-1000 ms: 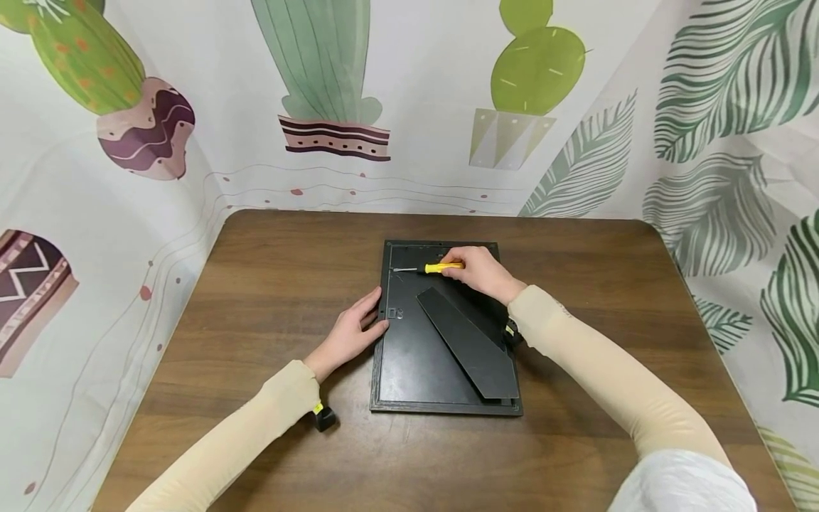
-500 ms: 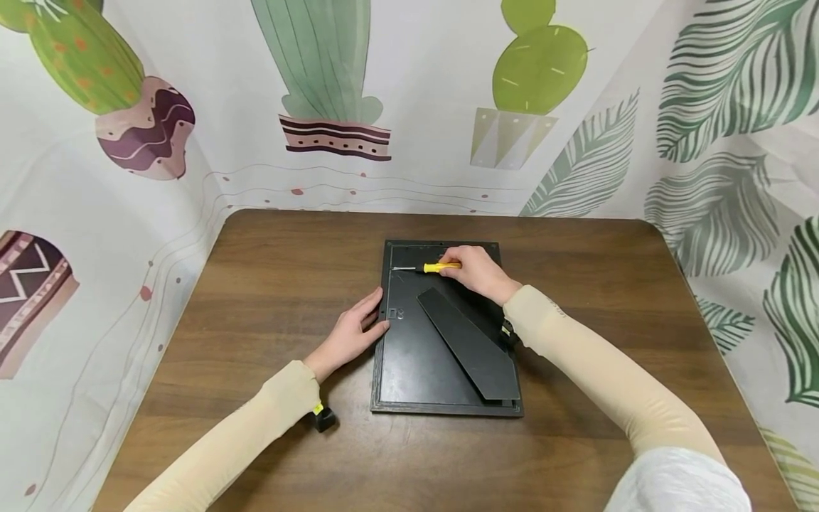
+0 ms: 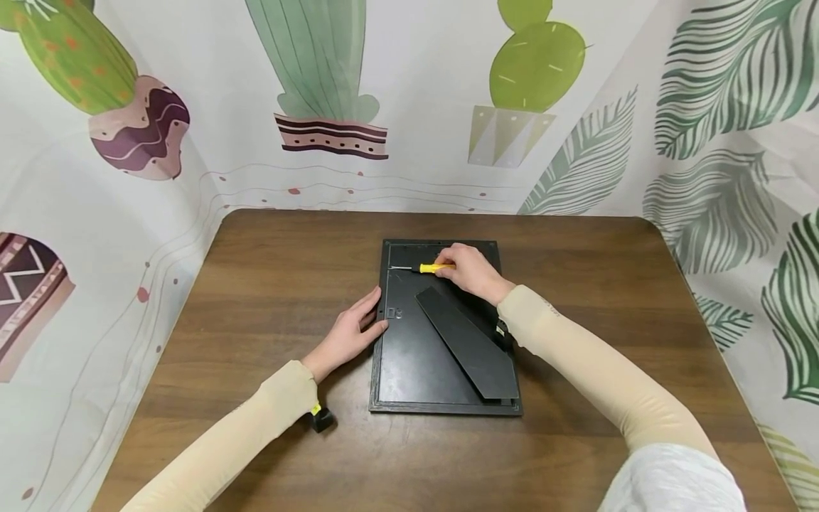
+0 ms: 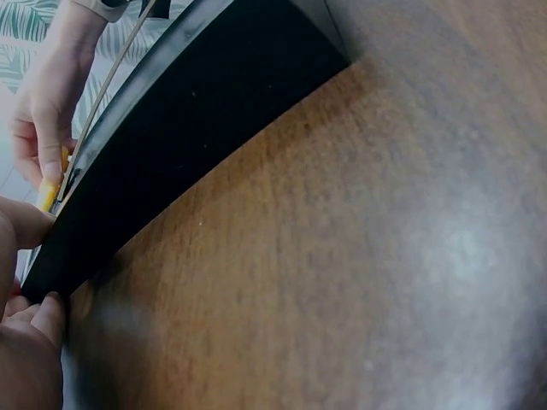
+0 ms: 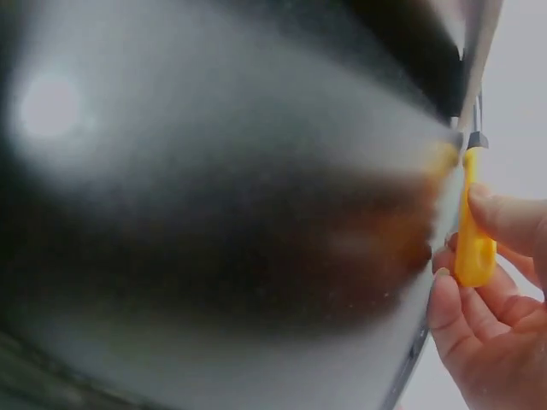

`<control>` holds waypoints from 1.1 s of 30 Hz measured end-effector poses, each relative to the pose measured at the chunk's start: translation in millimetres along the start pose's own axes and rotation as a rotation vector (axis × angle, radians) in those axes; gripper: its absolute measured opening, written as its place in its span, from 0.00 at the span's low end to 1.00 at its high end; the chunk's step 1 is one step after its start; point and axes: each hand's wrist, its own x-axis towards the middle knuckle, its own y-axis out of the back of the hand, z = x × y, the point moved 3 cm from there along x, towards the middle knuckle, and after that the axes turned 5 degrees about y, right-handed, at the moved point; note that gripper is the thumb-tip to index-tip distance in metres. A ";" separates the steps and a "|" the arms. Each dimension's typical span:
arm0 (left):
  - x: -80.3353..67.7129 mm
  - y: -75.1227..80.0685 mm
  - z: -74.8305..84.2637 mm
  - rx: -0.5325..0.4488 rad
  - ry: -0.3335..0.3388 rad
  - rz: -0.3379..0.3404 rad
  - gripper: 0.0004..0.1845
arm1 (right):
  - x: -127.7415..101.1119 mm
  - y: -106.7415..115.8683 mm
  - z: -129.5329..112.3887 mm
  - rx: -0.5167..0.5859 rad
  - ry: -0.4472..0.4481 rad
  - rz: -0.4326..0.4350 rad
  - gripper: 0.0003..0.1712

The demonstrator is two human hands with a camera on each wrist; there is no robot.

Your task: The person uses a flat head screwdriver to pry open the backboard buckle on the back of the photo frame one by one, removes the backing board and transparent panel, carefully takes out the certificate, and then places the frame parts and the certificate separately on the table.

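A black picture frame (image 3: 409, 370) lies back side up on the table, its stand leg (image 3: 470, 348) slanting across the lower right of the backing. My left hand (image 3: 348, 332) holds the frame's left edge, the thumb over the rim and the fingers along the side. In my right hand (image 3: 475, 272) is a screwdriver with a yellow handle (image 5: 475, 226), pinched between thumb and fingers. Its thin shaft (image 3: 402, 268) points left across the upper backing, with the tip near the left rim. Whether the tip touches a tab there is too small to tell.
The brown wooden table (image 3: 269, 263) extends around the frame on all sides. A cloth printed with cacti and leaves (image 3: 435, 171) hangs behind it. A small metal fitting (image 3: 394, 313) sits on the backing by the left rim.
My right hand and the screwdriver have shifted slightly left, bringing the tip nearer the left rim. The left hand stays on the frame, which has not visibly moved.
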 end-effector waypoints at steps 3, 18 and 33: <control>3.4 -2.0 -12.8 -0.006 0.007 0.009 0.37 | 1.5 2.4 -2.8 -0.010 0.015 0.017 0.12; 8.9 -2.4 -36.0 0.001 0.010 -0.012 0.38 | 7.6 19.3 -23.4 -0.016 0.065 0.021 0.14; 9.1 -2.5 -35.4 0.016 0.006 -0.010 0.38 | 24.7 27.5 -46.3 -0.009 0.097 0.043 0.12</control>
